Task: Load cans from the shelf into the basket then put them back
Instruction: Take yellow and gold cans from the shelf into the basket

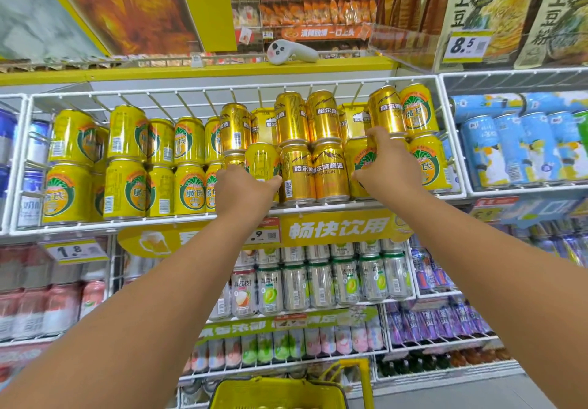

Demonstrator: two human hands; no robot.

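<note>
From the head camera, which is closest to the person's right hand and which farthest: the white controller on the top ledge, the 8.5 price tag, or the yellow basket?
From the right hand:
1. White controller, up and to the left on the yellow ledge.
2. 8.5 price tag, upper right; nearly as close, hard to separate from the controller.
3. Yellow basket, far below at the bottom edge.

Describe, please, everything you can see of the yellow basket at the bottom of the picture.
The yellow basket sits low at the bottom edge, below the shelves, only partly in frame. It looks like plastic, with a raised yellow handle on its right. Can tops seem to show inside, blurred. Neither hand touches it; both reach up to the can shelf.
</note>
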